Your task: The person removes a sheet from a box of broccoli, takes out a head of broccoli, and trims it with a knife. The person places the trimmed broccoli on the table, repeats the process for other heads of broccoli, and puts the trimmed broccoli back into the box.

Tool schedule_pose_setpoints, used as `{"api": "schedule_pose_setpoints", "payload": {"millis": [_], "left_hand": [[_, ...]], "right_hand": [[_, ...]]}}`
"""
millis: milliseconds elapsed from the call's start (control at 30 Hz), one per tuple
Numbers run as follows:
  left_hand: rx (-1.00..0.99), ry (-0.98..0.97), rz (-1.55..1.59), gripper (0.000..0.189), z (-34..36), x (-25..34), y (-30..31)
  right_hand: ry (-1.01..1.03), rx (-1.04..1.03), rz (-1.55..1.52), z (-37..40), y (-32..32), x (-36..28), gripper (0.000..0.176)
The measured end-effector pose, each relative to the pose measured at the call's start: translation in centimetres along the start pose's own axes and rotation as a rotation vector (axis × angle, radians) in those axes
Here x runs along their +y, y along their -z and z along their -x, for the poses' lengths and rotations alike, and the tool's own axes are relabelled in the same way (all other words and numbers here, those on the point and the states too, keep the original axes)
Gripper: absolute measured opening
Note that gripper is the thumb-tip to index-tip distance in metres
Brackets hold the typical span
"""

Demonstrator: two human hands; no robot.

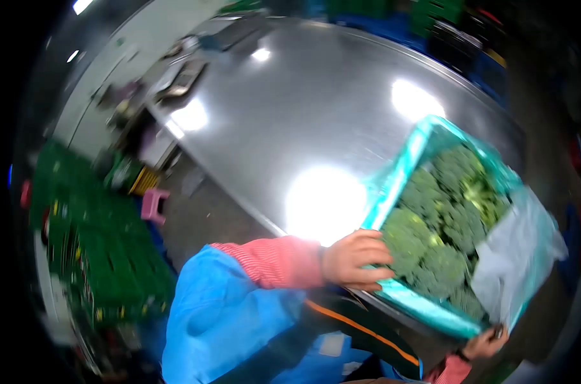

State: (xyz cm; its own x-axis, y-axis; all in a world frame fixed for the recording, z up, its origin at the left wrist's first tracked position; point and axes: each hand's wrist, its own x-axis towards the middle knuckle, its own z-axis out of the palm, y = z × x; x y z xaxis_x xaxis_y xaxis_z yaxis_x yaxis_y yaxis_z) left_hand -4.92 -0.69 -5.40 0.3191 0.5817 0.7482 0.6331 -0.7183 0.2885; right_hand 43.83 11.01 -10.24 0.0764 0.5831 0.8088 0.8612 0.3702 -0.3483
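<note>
1. Firmly, the left hand (357,259) is gripping the near rim of a teal crate (402,176), fingers curling over its edge.
2. The right hand (485,342) is clutching the crate's lower corner, though blur is hiding most of its fingers.
3. The crate is tilting at the steel table (316,102) edge, its long axis running from the person up and away, open top facing the camera.
4. Broccoli heads (444,224) are filling it, and a pale plastic sheet (521,249) is draping over its right side.
</note>
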Motion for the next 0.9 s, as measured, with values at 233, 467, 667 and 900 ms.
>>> {"api": "schedule_pose_setpoints", "payload": {"millis": [233, 467, 667, 900], "left_hand": [[0.138, -0.055, -0.079, 0.026, -2.0, -2.5, -2.4], [-0.041, 0.175, -0.077, 0.047, -4.2, -3.1, -2.5], [-0.076, 0.386, -0.009, 0.057, -9.0, -3.7, -2.5], [-0.751, 0.425, -0.419, 0.091, -13.6, -5.6, -5.5]], "right_hand": [[-0.031, -0.094, 0.091, -4.7, -4.6, 2.1, 0.018], [-0.155, -0.204, 0.014, -4.7, -5.3, 0.0, 0.024], [0.169, -0.129, 0.189, -7.1, -6.5, -0.5, 0.017], [0.184, -0.068, 0.152, -7.5, -6.1, -1.5, 0.021]]}}
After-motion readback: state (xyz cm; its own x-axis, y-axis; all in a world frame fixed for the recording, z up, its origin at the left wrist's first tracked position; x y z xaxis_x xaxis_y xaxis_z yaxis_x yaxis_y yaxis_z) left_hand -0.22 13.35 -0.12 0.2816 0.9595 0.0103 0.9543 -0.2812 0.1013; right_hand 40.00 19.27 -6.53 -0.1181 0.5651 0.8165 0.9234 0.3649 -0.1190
